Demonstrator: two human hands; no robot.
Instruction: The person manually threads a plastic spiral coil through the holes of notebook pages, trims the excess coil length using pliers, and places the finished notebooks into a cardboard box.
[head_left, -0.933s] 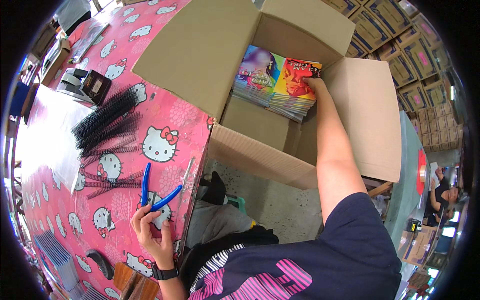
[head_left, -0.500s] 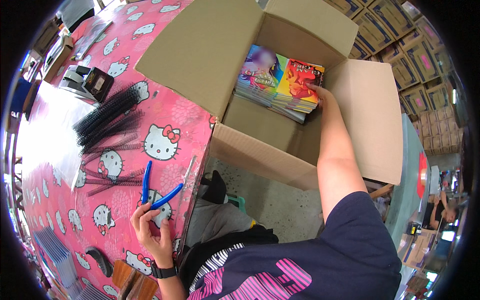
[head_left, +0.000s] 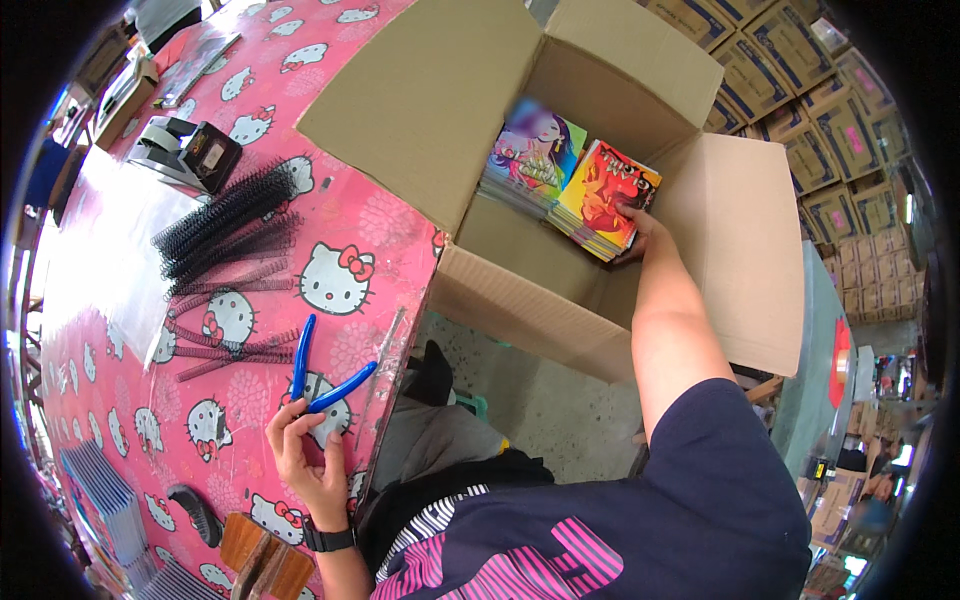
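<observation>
My right hand (head_left: 643,233) reaches into an open cardboard box (head_left: 535,305) and grips the near right corner of a stack of orange-red booklets (head_left: 598,195). The thumb lies on the top cover, while the other fingers are hidden at the stack's side. Touching that stack on its left is a second stack of booklets (head_left: 538,152) with a blue and purple cover. Over the table, my left hand (head_left: 308,455) has its fingers curled at the head of blue-handled pliers (head_left: 340,388). Those handles are spread and point away from me; the jaws are hidden by the fingers.
Black spiral binding coils (head_left: 225,230) lie on the pink patterned tablecloth (head_left: 370,215), beside a tape dispenser (head_left: 185,152) and clear plastic sheet (head_left: 100,260). Bound stacks (head_left: 105,500) and a wooden piece (head_left: 265,560) sit at near left. Stacked cartons (head_left: 780,65) stand behind the box.
My right hand has moved slightly nearer, and the orange-red stack has turned and shifted with it inside the box. The left hand and pliers look nearly unchanged.
</observation>
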